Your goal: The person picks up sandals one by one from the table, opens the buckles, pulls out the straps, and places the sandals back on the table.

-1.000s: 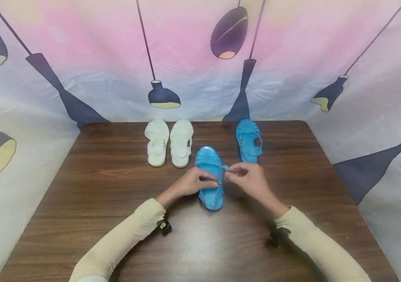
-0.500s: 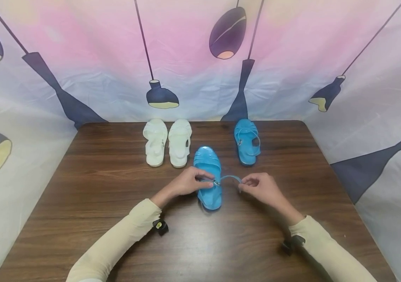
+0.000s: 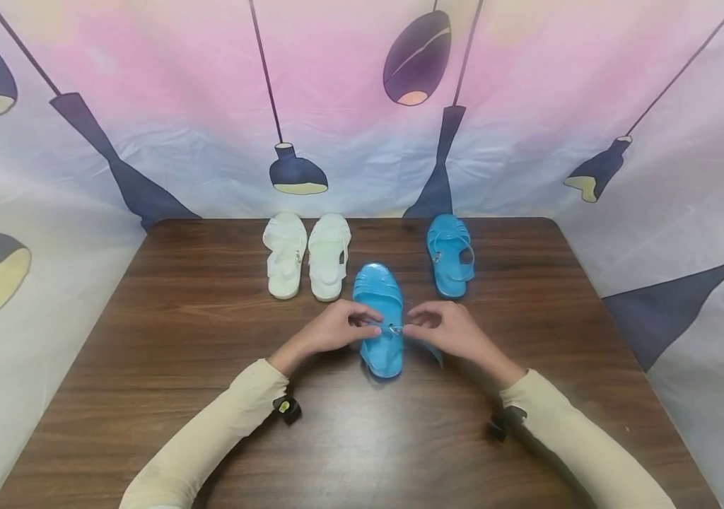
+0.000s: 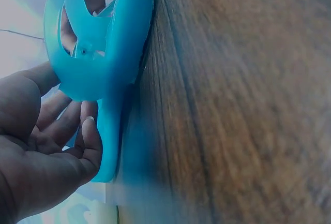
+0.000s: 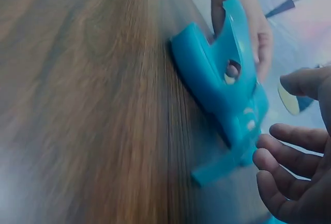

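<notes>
A blue sandal (image 3: 377,286) lies in the middle of the table with its toe pointing away. My left hand (image 3: 331,328) holds its left side by the metal buckle (image 3: 394,329), thumb and fingers bent about the upper. The left wrist view shows the thumb partly hidden behind the blue heel part (image 4: 83,76). The ankle strap (image 5: 220,169) hangs loose on the sandal's right side, its free end pointing down and blurred. Close to the buckle is my right hand (image 3: 447,329); in the right wrist view its thumb and fingers are parted, with nothing between them.
A second blue sandal (image 3: 450,279) stands at the back right of the brown wooden table (image 3: 209,367). Two white sandals (image 3: 284,283) sit side by side at the back, left of centre. A curtain (image 3: 349,71) printed with lamps hangs behind the table.
My right hand first drew the strap out rightward, then let go of it and came back left to the buckle. The strap end now droops. My left hand stays on the sandal.
</notes>
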`<control>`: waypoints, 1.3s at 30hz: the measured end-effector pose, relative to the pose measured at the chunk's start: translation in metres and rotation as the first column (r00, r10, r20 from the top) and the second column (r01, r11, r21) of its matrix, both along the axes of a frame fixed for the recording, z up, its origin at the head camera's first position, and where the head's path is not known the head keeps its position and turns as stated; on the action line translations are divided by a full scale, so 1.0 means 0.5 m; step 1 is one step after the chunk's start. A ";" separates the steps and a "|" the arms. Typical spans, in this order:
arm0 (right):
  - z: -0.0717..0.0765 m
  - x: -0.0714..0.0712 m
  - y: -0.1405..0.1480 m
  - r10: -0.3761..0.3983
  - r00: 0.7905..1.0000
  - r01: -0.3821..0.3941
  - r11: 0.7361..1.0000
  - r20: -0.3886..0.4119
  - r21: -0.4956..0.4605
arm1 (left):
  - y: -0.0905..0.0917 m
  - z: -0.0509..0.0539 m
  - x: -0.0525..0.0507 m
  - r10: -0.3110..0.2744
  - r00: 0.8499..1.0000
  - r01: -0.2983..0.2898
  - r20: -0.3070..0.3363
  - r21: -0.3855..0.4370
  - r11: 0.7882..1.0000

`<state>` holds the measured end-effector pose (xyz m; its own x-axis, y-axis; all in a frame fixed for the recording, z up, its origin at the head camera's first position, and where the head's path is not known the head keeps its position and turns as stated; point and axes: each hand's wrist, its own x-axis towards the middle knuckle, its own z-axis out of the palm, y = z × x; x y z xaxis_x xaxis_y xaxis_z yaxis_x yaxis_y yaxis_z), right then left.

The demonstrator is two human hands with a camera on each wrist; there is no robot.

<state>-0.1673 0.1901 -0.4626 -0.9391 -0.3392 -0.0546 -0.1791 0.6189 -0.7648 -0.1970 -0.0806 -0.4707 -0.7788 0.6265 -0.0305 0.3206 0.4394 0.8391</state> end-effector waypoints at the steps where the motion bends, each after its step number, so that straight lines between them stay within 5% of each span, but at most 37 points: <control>1: -0.001 -0.003 -0.009 0.008 1.000 -0.008 1.000 0.008 0.001 | 0.001 0.000 0.000 -0.002 1.000 0.002 0.000 0.001 1.000; 8: -0.019 -0.017 -0.051 0.034 0.999 -0.034 0.999 -0.001 0.007 | 0.009 0.004 0.001 0.002 1.000 -0.002 0.016 -0.013 1.000; 18: -0.020 -0.008 -0.054 -0.014 1.000 0.013 0.999 -0.024 -0.045 | 0.015 0.007 0.001 -0.044 0.996 0.042 -0.081 -0.030 0.999; 27: -0.020 0.000 -0.053 -0.048 0.999 0.048 0.991 0.003 -0.123 | 0.004 0.003 0.000 0.005 0.998 -0.006 -0.056 -0.018 1.000; 39: -0.014 -0.005 -0.065 0.010 1.000 -0.010 0.997 -0.013 -0.071 | 0.005 0.009 0.002 0.017 0.999 -0.018 -0.039 -0.023 1.000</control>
